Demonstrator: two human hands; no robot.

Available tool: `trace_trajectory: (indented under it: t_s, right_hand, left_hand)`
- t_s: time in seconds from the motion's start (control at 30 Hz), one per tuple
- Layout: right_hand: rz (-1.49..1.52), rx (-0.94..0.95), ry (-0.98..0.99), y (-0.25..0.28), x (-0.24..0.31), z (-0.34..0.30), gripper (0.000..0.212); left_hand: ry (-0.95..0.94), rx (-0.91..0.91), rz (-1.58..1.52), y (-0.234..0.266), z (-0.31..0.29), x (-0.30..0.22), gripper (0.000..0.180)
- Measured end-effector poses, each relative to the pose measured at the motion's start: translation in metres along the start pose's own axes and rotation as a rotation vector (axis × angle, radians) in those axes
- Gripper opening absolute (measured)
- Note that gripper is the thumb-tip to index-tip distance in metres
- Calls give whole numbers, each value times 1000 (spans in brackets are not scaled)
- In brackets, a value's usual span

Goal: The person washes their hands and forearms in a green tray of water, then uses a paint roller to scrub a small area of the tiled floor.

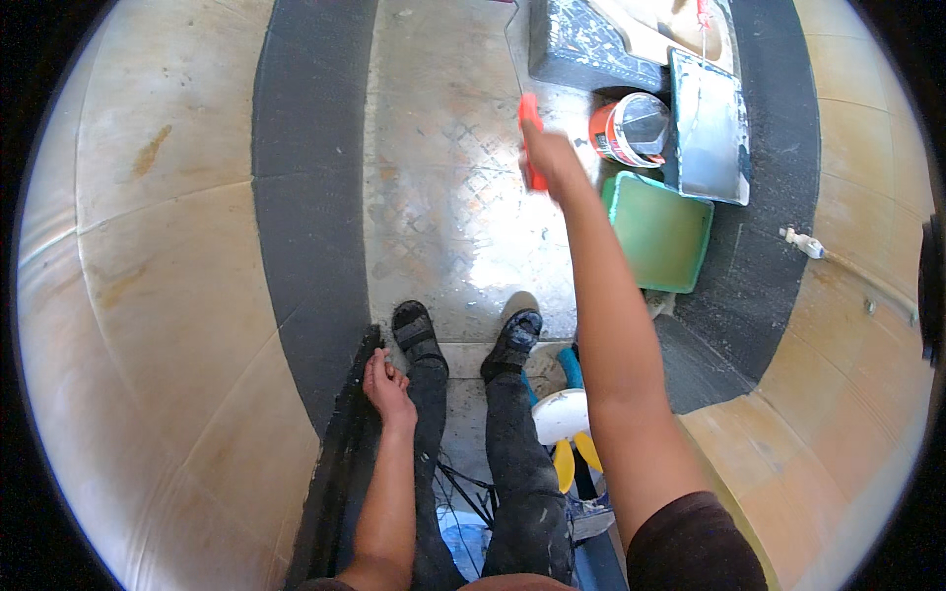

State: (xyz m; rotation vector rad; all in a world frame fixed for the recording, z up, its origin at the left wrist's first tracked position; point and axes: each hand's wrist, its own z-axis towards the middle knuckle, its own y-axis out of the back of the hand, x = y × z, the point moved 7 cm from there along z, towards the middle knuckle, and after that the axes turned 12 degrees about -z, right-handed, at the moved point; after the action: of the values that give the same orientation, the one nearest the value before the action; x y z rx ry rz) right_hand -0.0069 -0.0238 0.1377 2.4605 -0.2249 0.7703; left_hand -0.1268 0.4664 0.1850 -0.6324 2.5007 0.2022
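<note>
My right hand point(555, 161) is stretched far forward over the floor, closed around a slim orange-red tool point(529, 128) seen nearly edge-on; its exact kind is hard to make out. Slight blur lies over that hand. To its right stands an orange and white bucket point(603, 135) with a grey object in its mouth. A green basin point(706, 236) of murky liquid is beside my right forearm. My left hand point(390, 386) hangs low beside my leg, near the dark wall edge, its fingers loosely curled and apart, with nothing visible in them.
A dark-rimmed paint tray point(711, 133) leans at the right, below a speckled dark block point(581, 44). A white tap point(803, 242) sticks out from the right wall. Tan walls have black lower bands point(310, 148). Yellow-handled items point(564, 465) and a white round lid point(562, 416) lie near my leg.
</note>
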Motion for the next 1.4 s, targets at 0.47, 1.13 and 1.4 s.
trace_trajectory:
  t_s: [0.47, 1.13, 1.4]
  right_hand:
    - [-495, -5, -459, 29, -295, -498, 45]
    - [-51, 13, -262, -84, -71, -53, 79]
    - [-308, -21, -145, -127, -105, -211, 60]
  left_hand:
    - [20, -13, 39, -2, -4, 3, 21]
    - [-1, 15, 62, -8, -4, 5, 18]
    - [-16, -29, 28, 17, 0, -4, 17]
